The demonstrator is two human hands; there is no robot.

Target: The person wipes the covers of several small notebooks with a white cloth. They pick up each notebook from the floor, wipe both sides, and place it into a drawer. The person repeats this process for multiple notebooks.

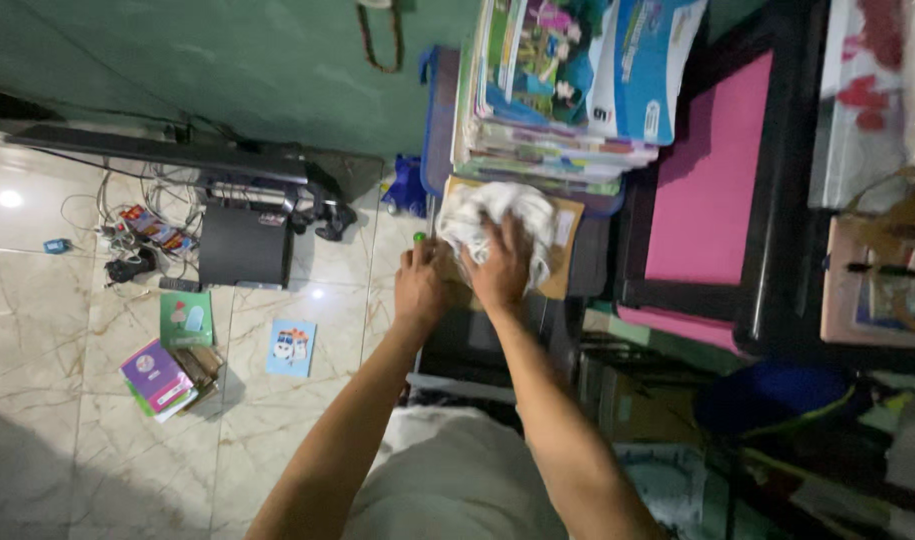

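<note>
**Cloth pressed to a brown book below the stack**

The right hand (499, 262) lies flat on a crumpled white cloth (497, 215), fingers spread and pressing it down onto a brown book (565, 232). That book rests on a dark surface just in front of a tall stack of books (552, 90) with colourful covers. The left hand (420, 285) sits just beside the right, curled around the brown book's near edge; a small green tip shows above its fingers, too small to identify, so I cannot tell what it grips beyond the edge.

As for progress, the wiping looks to be mid-way: the cloth covers the upper left part of the cover, while the right strip of the cover is bare and not yet reached. The stack behind is untouched by either hand.

To the right stands a dark tray with a pink panel (712, 170). On the tiled floor (67, 420) lie a black console (245, 245), tangled cables, and 3 or more scattered small books (162, 375).
</note>
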